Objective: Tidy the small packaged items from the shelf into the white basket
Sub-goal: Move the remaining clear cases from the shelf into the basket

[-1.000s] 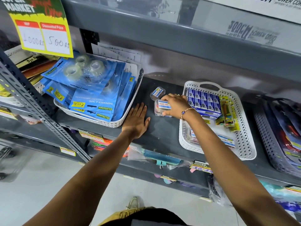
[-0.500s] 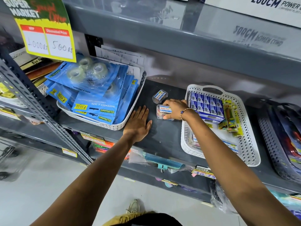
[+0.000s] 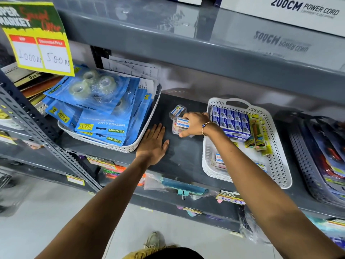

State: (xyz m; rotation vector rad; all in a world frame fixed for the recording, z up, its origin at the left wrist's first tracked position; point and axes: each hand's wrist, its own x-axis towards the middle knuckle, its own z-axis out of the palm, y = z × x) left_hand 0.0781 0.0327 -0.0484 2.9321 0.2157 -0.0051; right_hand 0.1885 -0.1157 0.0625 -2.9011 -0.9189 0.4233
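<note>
Clear plastic shows between my right hand's [image 3: 194, 122] fingers: I have them curled around a small packaged item [image 3: 180, 126] with a white and blue label, thumb underneath, fingers over the top. It sits on the dark grey shelf [image 3: 186, 152], just left of the white basket [image 3: 280, 172] and not yet inside it. A second small packaged item [image 3: 177, 111] lies on the shelf just behind it, untouched. My left hand [image 3: 153, 144] is spread flat, palm down, on the shelf beside the basket of blue tape packs [image 3: 104, 116], holding nothing. Compared with a second ago, very little has changed (the view has mostly tipped down): my right hand is closed more firmly on the pack, and my left has stayed flat in the same spot. Inside the white basket, blue boxes [image 3: 230, 118] fill the far end.
</note>
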